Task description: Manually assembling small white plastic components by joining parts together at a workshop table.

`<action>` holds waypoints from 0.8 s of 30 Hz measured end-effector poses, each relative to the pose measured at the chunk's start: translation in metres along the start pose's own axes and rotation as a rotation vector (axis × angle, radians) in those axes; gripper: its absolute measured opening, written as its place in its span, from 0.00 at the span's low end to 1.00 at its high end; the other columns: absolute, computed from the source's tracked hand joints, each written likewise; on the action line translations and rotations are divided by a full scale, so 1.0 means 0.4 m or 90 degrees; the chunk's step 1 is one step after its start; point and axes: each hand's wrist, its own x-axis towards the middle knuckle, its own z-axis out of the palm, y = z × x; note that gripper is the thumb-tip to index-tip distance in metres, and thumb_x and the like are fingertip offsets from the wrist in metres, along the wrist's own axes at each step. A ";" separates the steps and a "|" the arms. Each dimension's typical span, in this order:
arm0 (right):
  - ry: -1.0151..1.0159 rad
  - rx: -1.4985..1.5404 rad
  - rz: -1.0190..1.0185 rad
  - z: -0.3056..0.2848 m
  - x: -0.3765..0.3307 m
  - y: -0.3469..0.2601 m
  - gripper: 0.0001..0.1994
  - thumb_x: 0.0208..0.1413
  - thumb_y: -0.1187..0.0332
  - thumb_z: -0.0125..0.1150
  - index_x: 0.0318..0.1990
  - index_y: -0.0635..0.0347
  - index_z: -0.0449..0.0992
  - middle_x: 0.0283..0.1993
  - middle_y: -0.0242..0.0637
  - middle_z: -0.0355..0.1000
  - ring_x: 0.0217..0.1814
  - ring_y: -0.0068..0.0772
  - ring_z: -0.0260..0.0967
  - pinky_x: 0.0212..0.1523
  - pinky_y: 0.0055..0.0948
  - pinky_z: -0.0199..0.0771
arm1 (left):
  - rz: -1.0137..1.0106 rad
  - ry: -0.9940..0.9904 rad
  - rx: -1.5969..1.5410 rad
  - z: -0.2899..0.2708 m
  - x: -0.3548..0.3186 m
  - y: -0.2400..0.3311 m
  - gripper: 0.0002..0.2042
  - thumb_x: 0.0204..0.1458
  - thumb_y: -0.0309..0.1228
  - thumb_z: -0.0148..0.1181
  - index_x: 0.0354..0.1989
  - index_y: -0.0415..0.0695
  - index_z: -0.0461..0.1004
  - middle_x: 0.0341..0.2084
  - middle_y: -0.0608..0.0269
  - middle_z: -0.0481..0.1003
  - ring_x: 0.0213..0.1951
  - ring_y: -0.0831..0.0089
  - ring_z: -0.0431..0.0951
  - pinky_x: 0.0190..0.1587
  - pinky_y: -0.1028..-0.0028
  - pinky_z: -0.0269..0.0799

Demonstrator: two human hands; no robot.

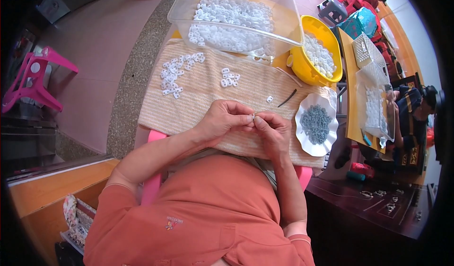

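Note:
My left hand (226,120) and my right hand (273,128) meet fingertip to fingertip above the near part of a striped beige cloth (189,109). Both are closed in a pinch on one tiny piece (253,117), too small and covered to name. Beyond them a single white two-holed plastic piece (269,99) lies beside a thin dark strip (287,98). A small group of white two-holed pieces (230,78) and a larger scattered heap of them (172,74) lie farther left. Right of my right hand is a scalloped white dish (304,140) of small grey parts (316,124).
At the table's far side stand a clear plastic bin (283,31) of white pieces and a yellow basket (307,69) holding more. A pink stool (42,76) stands on the floor at left. At right, another person (409,110) sits by a table with a clear tray (390,128).

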 end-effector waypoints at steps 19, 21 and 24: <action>0.020 0.022 0.069 -0.015 0.003 -0.001 0.05 0.55 0.79 0.60 0.38 0.70 0.77 0.37 0.43 0.77 0.34 0.29 0.77 0.38 0.24 0.80 | -0.028 -0.001 0.010 0.001 -0.017 0.017 0.08 0.52 0.22 0.62 0.40 0.35 0.76 0.34 0.57 0.78 0.37 0.72 0.79 0.42 0.74 0.78; 0.027 0.002 0.078 -0.020 0.005 0.004 0.05 0.55 0.80 0.60 0.38 0.71 0.77 0.37 0.43 0.77 0.34 0.29 0.76 0.38 0.24 0.80 | -0.025 0.000 0.008 -0.001 -0.018 0.016 0.08 0.52 0.21 0.62 0.40 0.35 0.76 0.34 0.57 0.78 0.36 0.73 0.79 0.42 0.74 0.78; 0.039 -0.028 0.089 -0.020 0.009 -0.001 0.05 0.55 0.79 0.60 0.38 0.70 0.77 0.36 0.42 0.77 0.34 0.28 0.77 0.38 0.24 0.80 | -0.021 0.002 0.008 -0.001 -0.020 0.020 0.08 0.52 0.21 0.62 0.40 0.35 0.76 0.34 0.57 0.78 0.36 0.73 0.79 0.42 0.74 0.78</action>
